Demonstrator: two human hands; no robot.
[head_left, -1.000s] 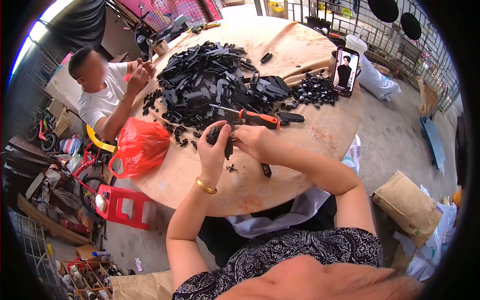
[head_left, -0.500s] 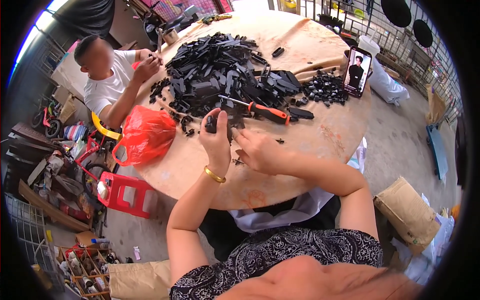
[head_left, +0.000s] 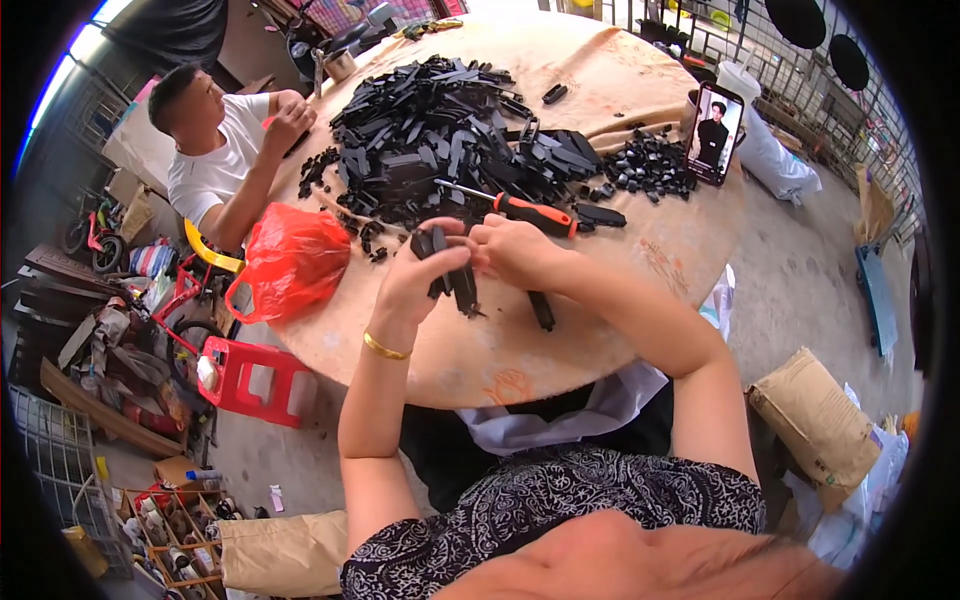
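My left hand [head_left: 408,275] is closed around several dark, flat plastic pieces [head_left: 462,288], held tilted above the near part of the table. My right hand [head_left: 520,252] meets it from the right. Its fingers are pinched together at the edge of those pieces, and whatever sits between the fingertips is hidden. One long black plastic piece [head_left: 541,311] lies on the cloth just below my right hand. Past my hands, a screwdriver [head_left: 535,215] with an orange and black handle rests against a big heap of black plastic pieces [head_left: 400,150].
A peach tablecloth [head_left: 600,60] covers the round table. A pile of small black parts [head_left: 650,165] lies by an upright phone [head_left: 714,135]. On the left are a red plastic bag [head_left: 295,262], a red stool [head_left: 255,380] and a co-worker [head_left: 225,150] with hands raised at the table edge.
My left hand has shifted left and down and turned, so its pieces show more. My right hand has moved up a little. A long black piece now shows on the cloth below it.
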